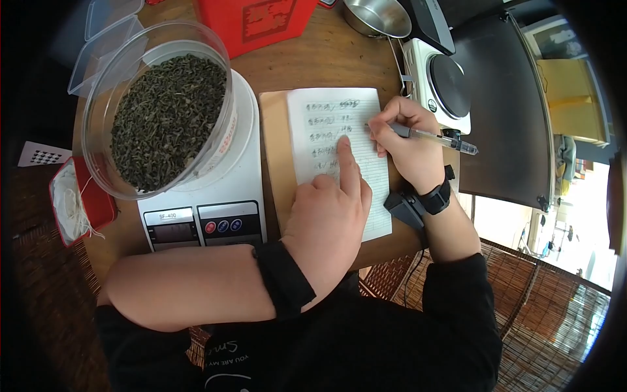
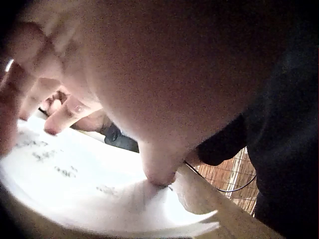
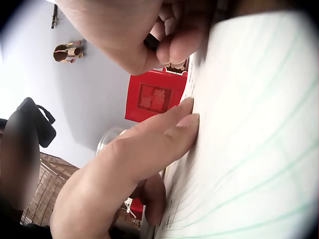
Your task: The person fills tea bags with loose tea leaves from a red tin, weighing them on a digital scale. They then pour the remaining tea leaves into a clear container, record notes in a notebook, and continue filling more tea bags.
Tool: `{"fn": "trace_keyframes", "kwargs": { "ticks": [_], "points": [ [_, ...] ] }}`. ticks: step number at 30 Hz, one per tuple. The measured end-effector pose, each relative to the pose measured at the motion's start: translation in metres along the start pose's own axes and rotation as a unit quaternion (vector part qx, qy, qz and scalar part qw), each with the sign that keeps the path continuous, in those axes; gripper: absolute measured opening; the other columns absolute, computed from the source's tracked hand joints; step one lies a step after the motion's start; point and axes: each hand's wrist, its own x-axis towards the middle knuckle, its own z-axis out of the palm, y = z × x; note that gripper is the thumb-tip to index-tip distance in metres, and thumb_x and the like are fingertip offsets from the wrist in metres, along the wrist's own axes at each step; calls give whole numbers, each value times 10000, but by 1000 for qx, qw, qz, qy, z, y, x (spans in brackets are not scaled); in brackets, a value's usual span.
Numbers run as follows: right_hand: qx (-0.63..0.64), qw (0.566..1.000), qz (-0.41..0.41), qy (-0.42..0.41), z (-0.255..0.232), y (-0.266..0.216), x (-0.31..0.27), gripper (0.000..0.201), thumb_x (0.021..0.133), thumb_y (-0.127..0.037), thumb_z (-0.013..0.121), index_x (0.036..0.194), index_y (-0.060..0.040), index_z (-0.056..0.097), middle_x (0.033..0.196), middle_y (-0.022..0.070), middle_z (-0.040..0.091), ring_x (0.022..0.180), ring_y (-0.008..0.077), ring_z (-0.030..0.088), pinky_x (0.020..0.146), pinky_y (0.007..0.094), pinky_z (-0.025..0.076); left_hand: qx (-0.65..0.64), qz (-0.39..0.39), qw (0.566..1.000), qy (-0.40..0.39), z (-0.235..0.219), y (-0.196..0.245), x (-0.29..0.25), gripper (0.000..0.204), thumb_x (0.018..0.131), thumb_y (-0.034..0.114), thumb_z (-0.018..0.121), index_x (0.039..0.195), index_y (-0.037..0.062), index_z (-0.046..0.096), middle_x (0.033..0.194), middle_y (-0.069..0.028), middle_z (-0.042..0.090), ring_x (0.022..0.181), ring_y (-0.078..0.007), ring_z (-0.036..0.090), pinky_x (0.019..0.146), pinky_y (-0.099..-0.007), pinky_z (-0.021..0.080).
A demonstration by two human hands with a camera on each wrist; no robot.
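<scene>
A lined notepad [image 1: 373,196] with several rows of handwriting lies on a brown folder [image 1: 277,150]. My left hand [image 1: 330,212] rests on the page, its index finger extended to touch the writing near the upper middle. In the left wrist view, fingertips of the left hand [image 2: 164,99] touch the paper [image 2: 89,184]. At the page's right edge my right hand [image 1: 415,140] pinches a clear-barrelled pen [image 1: 437,138], its rear end pointing right. The right wrist view shows the right hand [image 3: 134,30] above the page [image 3: 254,114].
Left of the notepad stands a white scale [image 1: 238,189] bearing a clear tub of dark dried leaves [image 1: 170,117]. A red box [image 1: 261,26], a metal pan [image 1: 379,18] and a white hot plate [image 1: 418,59] line the back. A red container [image 1: 98,196] stands at the left edge.
</scene>
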Motion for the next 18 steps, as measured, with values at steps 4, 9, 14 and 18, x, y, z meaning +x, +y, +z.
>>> {"fn": "trace_keyframes", "kwargs": {
  "ticks": [4, 9, 14, 18],
  "points": [
    [9, 999, 10, -31, 0, -1, -2, 110, 947, -12, 765, 917, 13, 662, 811, 40, 732, 650, 56, 639, 586, 227, 523, 60, 1, 996, -67, -12, 1, 2, 860, 739, 546, 906, 1345, 3, 628, 1595, -314, 490, 880, -203, 654, 709, -317, 546],
    [-5, 999, -23, -45, 3, -1, -4, 112, 943, -25, 783, 942, 12, 676, 821, 33, 735, 700, 52, 655, 631, 227, 529, 68, 4, 997, -37, -6, 0, 1, 796, 723, 535, 913, 1274, 22, 655, 1590, -293, 507, 885, -201, 637, 701, -304, 532],
    [-37, 997, -50, -46, 5, 2, -2, 110, 913, -31, 796, 931, 8, 695, 811, 21, 733, 731, 38, 644, 654, 229, 515, 60, 8, 998, -31, -6, 1, 2, 780, 738, 521, 906, 1283, 25, 650, 1594, -296, 502, 879, -199, 636, 695, -304, 535],
    [-74, 996, -29, -27, 8, 1, 0, 112, 890, -45, 807, 894, 4, 706, 777, 18, 724, 703, 37, 621, 643, 224, 500, 68, 12, 997, -37, -7, 0, 2, 788, 741, 526, 903, 1287, 21, 643, 1595, -302, 497, 872, -200, 643, 697, -304, 540]
  ]
}}
